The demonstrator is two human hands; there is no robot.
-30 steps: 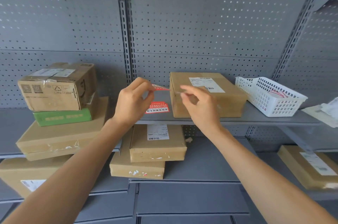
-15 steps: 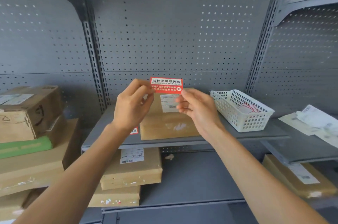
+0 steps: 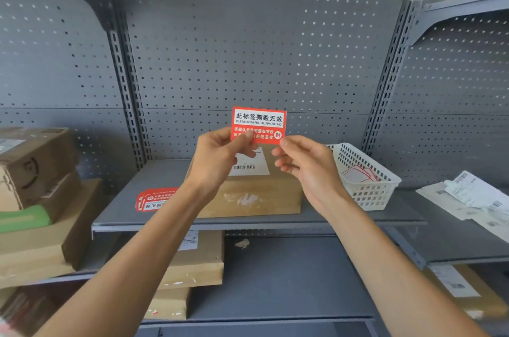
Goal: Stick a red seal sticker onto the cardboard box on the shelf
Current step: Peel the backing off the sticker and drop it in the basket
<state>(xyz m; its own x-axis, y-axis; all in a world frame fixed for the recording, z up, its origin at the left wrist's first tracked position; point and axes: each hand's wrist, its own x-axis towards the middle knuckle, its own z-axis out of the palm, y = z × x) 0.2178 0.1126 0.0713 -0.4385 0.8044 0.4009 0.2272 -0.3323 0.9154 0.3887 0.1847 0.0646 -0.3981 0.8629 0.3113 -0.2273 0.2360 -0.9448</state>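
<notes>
Two hands hold one red seal sticker (image 3: 259, 124) up in front of the pegboard, above the cardboard box (image 3: 249, 197) that sits on the middle shelf (image 3: 165, 171). The left hand (image 3: 217, 160) is pinched shut on the sticker's lower left edge, thumb across the printed face. The right hand (image 3: 305, 163) pinches the lower right corner between thumb and forefinger, its other fingers curled loosely underneath. The sticker stands upright with its print toward the camera, well clear of the box top.

I cannot tell whether the backing paper is already off or is being worked loose at that right corner; the grip there looks like a peeling grip. So the step in hand is, by my reading, either peeling or lining up before placement. Nothing is stuck to the box yet.

The box carries a white shipping label (image 3: 250, 163) on top, partly hidden behind the hands. A small pile of more red stickers (image 3: 155, 199) lies on the shelf to the left of the box, and a white basket (image 3: 366, 179) stands to its right.

Next, the sticker likely needs lowering flat onto bare cardboard, probably clear of the barcode, then pressing down from one edge to the other so it does not wrinkle or fold onto itself.
</notes>
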